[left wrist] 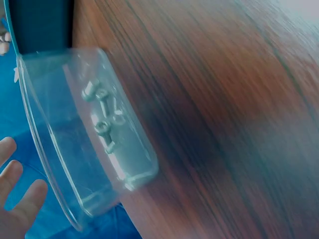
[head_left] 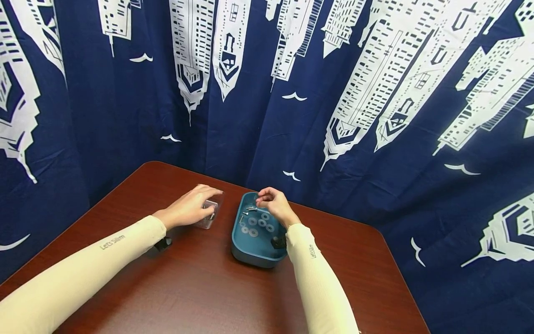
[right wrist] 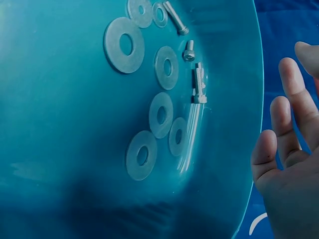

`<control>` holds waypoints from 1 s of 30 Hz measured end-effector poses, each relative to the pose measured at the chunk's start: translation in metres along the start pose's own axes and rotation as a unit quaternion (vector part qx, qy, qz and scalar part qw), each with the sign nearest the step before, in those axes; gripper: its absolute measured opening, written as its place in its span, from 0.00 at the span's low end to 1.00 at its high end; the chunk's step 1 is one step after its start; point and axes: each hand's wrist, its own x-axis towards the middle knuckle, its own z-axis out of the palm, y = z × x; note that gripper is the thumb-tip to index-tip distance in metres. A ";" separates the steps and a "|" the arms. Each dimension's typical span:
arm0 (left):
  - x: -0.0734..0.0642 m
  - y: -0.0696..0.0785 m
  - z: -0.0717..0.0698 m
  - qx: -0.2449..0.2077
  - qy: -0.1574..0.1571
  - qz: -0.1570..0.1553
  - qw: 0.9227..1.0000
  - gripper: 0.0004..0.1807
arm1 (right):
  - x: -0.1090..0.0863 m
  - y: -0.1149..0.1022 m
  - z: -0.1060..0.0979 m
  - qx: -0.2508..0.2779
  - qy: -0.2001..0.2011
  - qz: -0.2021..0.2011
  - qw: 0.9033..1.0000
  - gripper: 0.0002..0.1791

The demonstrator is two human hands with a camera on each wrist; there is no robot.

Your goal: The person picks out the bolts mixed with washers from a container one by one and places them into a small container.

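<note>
The left hand, fingers spread, reached over the clear container of bolts near the surface's far edge. Just right of it, the blue tray held washers and more bolts; by its far end the right hand had loosely bent fingers, though whether they pinched anything I couldn't tell

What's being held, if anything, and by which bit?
I can't tell for the right hand; what's between its fingertips is unclear. The left hand, by the clear box, shows no visible hold.
</note>
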 end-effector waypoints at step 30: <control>0.029 0.040 0.035 -0.007 -0.044 0.026 0.999 0.29 | -0.008 0.010 -0.015 -0.016 0.017 0.004 1.000 0.16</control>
